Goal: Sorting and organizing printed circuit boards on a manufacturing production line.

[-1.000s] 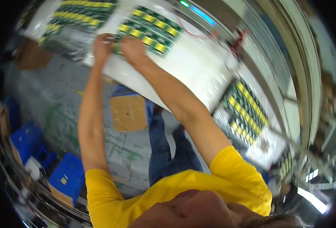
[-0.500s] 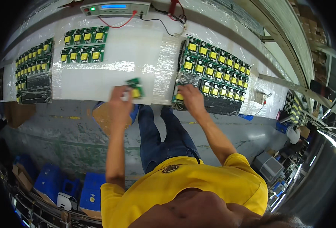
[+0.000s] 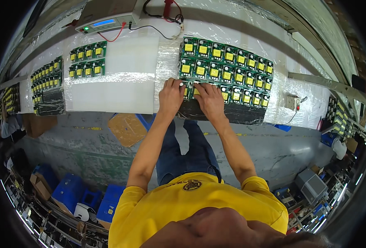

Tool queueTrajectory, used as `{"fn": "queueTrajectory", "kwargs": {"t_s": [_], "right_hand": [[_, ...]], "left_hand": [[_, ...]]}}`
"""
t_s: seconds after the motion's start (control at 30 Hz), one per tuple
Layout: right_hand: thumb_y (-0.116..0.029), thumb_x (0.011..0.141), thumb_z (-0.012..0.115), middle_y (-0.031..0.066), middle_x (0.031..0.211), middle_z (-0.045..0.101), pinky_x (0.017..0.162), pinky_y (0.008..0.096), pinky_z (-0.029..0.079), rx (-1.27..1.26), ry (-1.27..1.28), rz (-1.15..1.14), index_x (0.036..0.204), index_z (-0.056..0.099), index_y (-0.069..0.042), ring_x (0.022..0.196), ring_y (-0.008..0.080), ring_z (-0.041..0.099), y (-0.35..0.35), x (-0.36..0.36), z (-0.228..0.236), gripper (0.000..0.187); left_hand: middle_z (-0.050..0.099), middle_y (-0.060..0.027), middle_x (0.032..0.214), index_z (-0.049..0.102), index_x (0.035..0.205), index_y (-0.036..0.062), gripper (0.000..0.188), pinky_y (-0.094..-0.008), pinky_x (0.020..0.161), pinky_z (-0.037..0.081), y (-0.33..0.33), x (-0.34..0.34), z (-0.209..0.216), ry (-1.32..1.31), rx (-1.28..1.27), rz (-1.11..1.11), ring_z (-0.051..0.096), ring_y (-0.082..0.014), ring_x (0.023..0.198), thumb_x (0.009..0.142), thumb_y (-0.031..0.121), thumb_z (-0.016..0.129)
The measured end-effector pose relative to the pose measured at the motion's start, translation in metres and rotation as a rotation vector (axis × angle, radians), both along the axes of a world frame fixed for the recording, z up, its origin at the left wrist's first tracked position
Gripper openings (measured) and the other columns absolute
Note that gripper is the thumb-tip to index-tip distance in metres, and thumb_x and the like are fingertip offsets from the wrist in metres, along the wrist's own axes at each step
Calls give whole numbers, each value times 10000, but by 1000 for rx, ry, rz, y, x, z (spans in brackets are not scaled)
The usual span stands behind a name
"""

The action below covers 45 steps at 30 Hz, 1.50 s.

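Observation:
My left hand (image 3: pixel 171 98) is closed on the left edge of a green circuit board (image 3: pixel 186 93) with a yellow transformer. That board lies at the left end of the nearest row on a black foam pad (image 3: pixel 245 116). Just right of it, my right hand (image 3: pixel 210 101) bends its fingers over another circuit board (image 3: pixel 196 91), which they partly cover. The two hands are close together at the pad's near left corner. Rows of similar boards (image 3: pixel 214 72) fill the pad beyond and to the right of my hands.
Left of my hands lies a white foam sheet (image 3: pixel 108 95), with two short rows of boards (image 3: pixel 88 52) at its far left. A tester (image 3: pixel 108 20) with red and black leads stands behind. More boards (image 3: pixel 46 78) sit further left. A power socket (image 3: pixel 292 102) is at the right.
My left hand has moved right from over the white sheet to the black pad, bringing a circuit board beside my right hand. The view has shifted slightly.

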State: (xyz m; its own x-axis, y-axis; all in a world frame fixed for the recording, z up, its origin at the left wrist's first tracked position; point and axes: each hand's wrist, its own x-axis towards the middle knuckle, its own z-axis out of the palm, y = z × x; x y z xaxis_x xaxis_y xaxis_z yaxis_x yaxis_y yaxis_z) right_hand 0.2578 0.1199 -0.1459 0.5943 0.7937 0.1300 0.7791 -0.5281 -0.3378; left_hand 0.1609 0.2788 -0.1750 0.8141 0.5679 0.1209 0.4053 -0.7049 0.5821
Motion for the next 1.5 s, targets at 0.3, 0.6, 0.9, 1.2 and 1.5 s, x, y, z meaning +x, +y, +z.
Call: {"fn": "queueTrajectory", "kwargs": {"t_s": [0.3, 0.6, 0.9, 1.2, 1.5], "right_hand": [[-232, 870, 826, 19, 1293, 696, 1013, 427, 457, 0, 12, -7, 1418, 692, -146, 1160, 261, 609, -11, -10, 1, 570], [-198, 949, 817, 78, 1247, 738, 951, 414, 516, 130, 109, -13, 1345, 729, -90, 1040, 312, 694, 22, -24, 18, 420], [-240, 1036, 677, 97, 1162, 673, 773, 460, 586, 25, 200, 426, 1421, 674, -156, 888, 381, 712, 290, -75, -4, 395], [-129, 896, 668, 163, 873, 764, 584, 492, 555, -56, 38, 327, 889, 799, -72, 689, 352, 735, 486, -133, -65, 142], [-145, 944, 729, 53, 1026, 653, 777, 396, 505, 219, 267, 38, 1151, 757, -98, 863, 291, 632, 241, -132, -13, 214]], "left_hand": [[681, -78, 1074, 739, 1159, 87, 229, -439, 760, 599, -7, 4, 5, 28, -11, 60, 710, -342, 933, 936, 128, 773], [678, -52, 1105, 724, 1294, 118, 318, -390, 700, 555, 6, -46, 26, -127, -144, 289, 662, -281, 781, 984, 189, 734], [696, -98, 1137, 737, 1293, 145, 293, -458, 779, 592, 284, -140, -11, 56, 176, 535, 720, -379, 910, 1015, 232, 705], [773, -193, 1087, 772, 1142, 61, 282, -505, 836, 592, 439, -167, -85, 58, 204, 353, 736, -426, 944, 870, 102, 707], [688, -34, 875, 762, 1051, 78, 140, -348, 661, 523, 265, -159, 3, -3, -37, 275, 630, -203, 696, 998, 205, 785]]}}
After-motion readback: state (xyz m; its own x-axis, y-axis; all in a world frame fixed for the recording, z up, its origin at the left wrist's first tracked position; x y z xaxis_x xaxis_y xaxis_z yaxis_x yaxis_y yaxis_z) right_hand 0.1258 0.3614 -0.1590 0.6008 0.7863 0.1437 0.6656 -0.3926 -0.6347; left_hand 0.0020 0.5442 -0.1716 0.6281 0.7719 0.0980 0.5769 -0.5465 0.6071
